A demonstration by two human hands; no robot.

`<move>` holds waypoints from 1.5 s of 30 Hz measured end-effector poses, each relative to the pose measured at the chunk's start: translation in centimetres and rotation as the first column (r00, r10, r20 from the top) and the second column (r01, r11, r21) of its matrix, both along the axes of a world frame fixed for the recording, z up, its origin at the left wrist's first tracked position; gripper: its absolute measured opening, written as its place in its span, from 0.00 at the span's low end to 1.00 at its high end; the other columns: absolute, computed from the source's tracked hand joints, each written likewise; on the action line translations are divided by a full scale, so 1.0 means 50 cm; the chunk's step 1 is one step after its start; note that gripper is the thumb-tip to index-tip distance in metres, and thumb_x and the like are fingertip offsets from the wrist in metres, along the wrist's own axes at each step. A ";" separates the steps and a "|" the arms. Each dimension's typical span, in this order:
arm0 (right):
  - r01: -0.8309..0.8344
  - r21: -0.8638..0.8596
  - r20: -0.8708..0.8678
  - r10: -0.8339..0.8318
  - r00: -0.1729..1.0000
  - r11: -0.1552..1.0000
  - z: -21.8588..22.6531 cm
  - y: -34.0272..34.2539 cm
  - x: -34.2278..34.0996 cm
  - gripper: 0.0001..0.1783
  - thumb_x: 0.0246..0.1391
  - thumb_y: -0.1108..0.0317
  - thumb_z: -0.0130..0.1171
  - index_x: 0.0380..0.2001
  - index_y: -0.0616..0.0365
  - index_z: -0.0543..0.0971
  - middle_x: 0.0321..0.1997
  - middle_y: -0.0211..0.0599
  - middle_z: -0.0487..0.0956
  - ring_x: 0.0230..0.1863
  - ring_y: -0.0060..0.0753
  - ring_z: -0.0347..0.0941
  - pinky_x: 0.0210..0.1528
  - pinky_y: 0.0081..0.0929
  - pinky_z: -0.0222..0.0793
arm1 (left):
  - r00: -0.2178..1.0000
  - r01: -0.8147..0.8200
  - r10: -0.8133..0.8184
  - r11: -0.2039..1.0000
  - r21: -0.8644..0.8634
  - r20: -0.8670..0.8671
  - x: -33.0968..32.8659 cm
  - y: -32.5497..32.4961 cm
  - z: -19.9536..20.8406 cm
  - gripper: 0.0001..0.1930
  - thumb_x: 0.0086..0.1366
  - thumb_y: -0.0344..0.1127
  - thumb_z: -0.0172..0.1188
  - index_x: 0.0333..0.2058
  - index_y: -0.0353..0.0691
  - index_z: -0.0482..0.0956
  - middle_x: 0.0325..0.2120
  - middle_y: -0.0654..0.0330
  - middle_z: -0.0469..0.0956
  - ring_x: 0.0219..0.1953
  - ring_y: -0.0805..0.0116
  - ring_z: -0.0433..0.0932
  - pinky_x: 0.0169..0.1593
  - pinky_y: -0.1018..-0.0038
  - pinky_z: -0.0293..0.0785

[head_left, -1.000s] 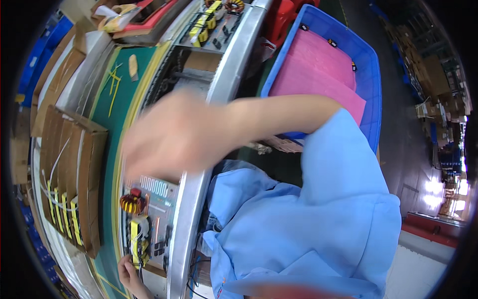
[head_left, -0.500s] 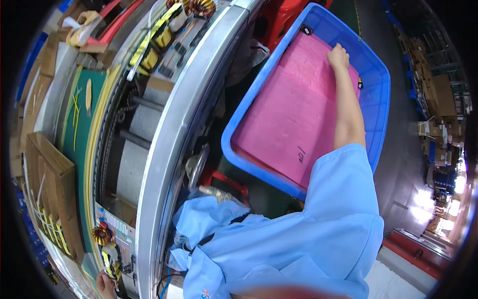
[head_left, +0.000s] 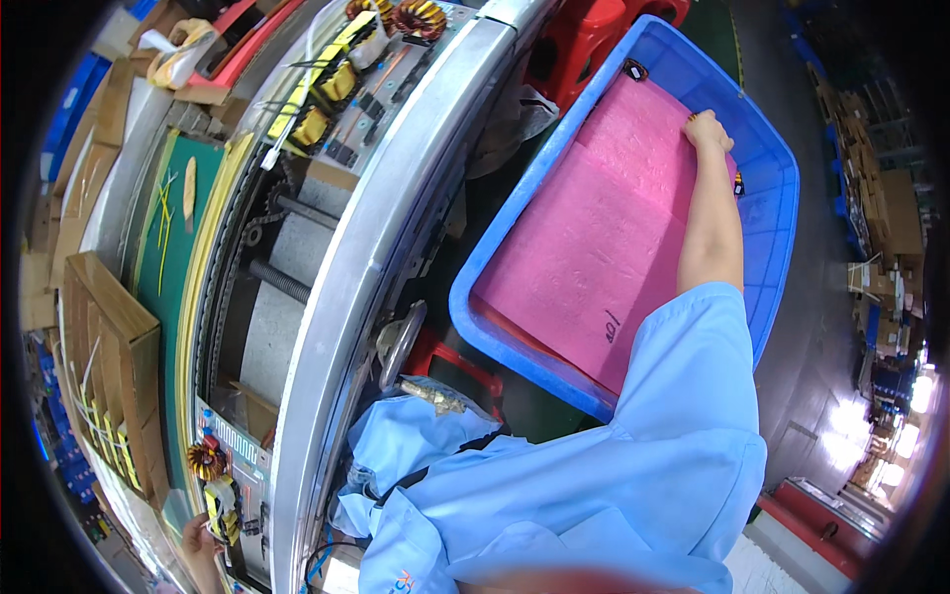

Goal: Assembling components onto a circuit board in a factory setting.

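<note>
In the far part of a blue plastic bin, my right hand is closed over the pink foam sheets. A small orange-yellow bit shows at its fingertips, too small to name. Two dark wound coils lie by the foam: one coil at the far corner, another coil by the right wall. At the lower left, my left hand has its fingers curled at the edge of a circuit board, beside a yellow transformer. The forearm mostly falls outside the picture.
A metal conveyor rail runs between the bin and the line. Another circuit board with coils sits farther up it. Red stools stand behind the bin. A brown cardboard box rests on the green-topped bench.
The whole view has shifted, so things sit farther right and slightly lower. My right hand has moved a little to the right over the foam; an orange-yellow bit now shows at its fingertips.
</note>
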State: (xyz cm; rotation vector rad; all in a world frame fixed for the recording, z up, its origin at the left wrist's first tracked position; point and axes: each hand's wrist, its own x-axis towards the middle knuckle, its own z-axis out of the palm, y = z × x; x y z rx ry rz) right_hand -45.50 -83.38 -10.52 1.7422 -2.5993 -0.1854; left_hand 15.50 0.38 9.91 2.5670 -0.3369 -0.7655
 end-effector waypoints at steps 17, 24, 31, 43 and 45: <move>-0.418 -0.733 0.538 0.833 0.127 0.537 0.152 0.362 0.144 0.16 0.41 0.93 0.52 0.32 0.63 0.71 0.42 0.37 0.77 0.44 0.28 0.73 0.48 0.25 0.70 | 0.997 -0.051 0.060 0.984 -0.171 0.046 -0.010 0.054 -0.040 0.21 0.71 0.44 0.51 0.52 0.32 0.73 0.44 0.60 0.77 0.46 0.74 0.74 0.50 0.80 0.68; -0.670 -0.705 0.145 0.878 -0.457 -0.232 0.369 0.709 0.547 0.16 0.29 0.91 0.51 0.27 0.65 0.74 0.44 0.46 0.78 0.42 0.40 0.77 0.45 0.27 0.72 | 0.982 -0.099 0.144 0.943 -0.318 0.121 -0.084 0.073 -0.088 0.20 0.69 0.44 0.53 0.51 0.34 0.76 0.47 0.58 0.77 0.50 0.71 0.74 0.51 0.78 0.68; -0.467 -0.732 0.192 0.508 -0.840 -0.496 0.384 0.926 0.800 0.19 0.27 0.91 0.52 0.29 0.63 0.77 0.47 0.47 0.74 0.43 0.42 0.76 0.42 0.30 0.76 | 0.999 0.035 -0.013 0.797 -0.603 0.042 -0.100 0.025 -0.094 0.18 0.63 0.36 0.60 0.50 0.34 0.75 0.48 0.57 0.77 0.48 0.71 0.75 0.52 0.75 0.70; -0.393 -0.319 -0.102 0.443 -0.890 -0.862 0.336 1.064 0.918 0.08 0.39 0.67 0.59 0.28 0.49 0.75 0.43 0.29 0.71 0.37 0.28 0.74 0.32 0.24 0.72 | 0.993 -0.101 0.023 0.664 -0.741 -0.115 -0.102 0.058 -0.131 0.18 0.63 0.33 0.61 0.50 0.32 0.74 0.42 0.59 0.78 0.45 0.73 0.76 0.51 0.78 0.70; -0.397 -0.251 -0.101 0.432 -0.896 -0.883 0.344 1.074 0.922 0.08 0.39 0.67 0.59 0.28 0.48 0.76 0.43 0.28 0.71 0.36 0.26 0.74 0.31 0.23 0.71 | 0.997 -0.069 0.023 0.672 -0.737 -0.071 -0.105 0.060 -0.133 0.18 0.64 0.34 0.61 0.50 0.32 0.74 0.42 0.59 0.78 0.45 0.74 0.76 0.51 0.78 0.70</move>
